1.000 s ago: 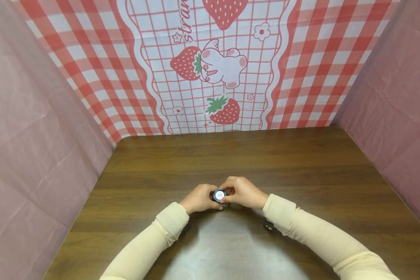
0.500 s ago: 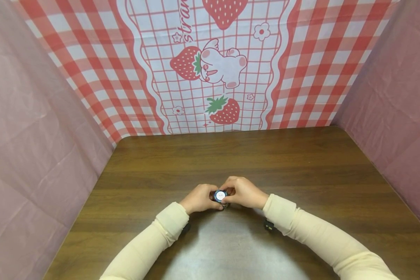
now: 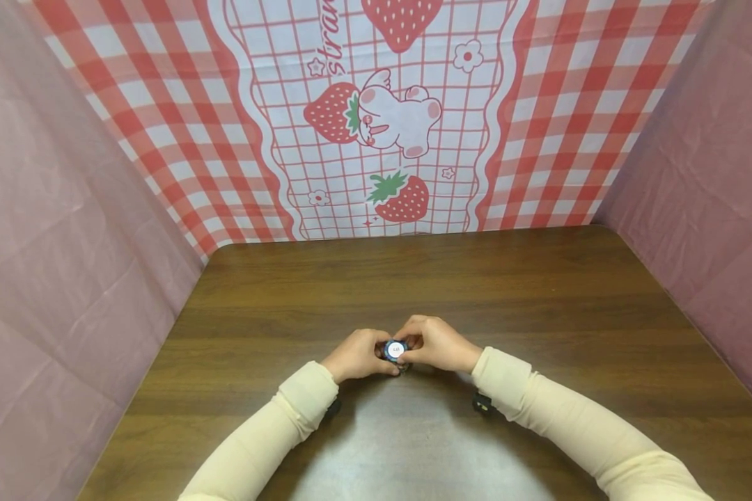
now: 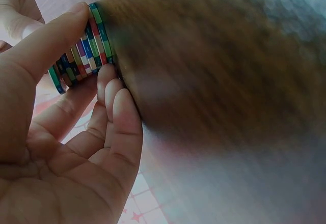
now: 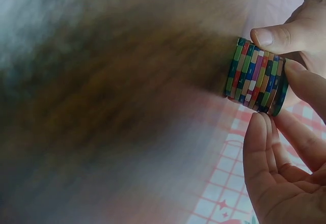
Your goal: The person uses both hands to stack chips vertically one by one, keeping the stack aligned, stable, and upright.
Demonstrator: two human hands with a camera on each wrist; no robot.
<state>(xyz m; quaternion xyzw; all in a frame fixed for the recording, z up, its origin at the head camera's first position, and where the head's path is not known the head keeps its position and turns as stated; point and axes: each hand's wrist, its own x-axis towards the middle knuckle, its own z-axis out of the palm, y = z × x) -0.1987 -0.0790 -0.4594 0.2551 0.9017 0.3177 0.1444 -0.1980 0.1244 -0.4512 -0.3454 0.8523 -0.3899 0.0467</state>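
A stack of multicoloured poker chips (image 5: 254, 74) stands upright on the wooden table between both hands. The left hand (image 3: 356, 355) grips it from the left side, its thumb against the lower chips in the left wrist view. From the right, the right hand (image 3: 435, 344) pinches the top poker chip (image 3: 395, 350), blue-green at the rim with a white printed centre. That top chip sits slightly off line from the stack (image 4: 89, 46) below. The right thumb (image 5: 305, 81) lies at its edge. The fingers hide part of the stack in the head view.
The brown wooden table (image 3: 413, 278) spreads around the hands, with a bright glare near its front. A red-and-white strawberry cloth (image 3: 388, 125) hangs behind it. Pink cloth walls (image 3: 69, 209) flank both sides.
The top chip shifts very slightly to the right, and the print on its face looks different from frame to frame. Both hands stay almost where they were.
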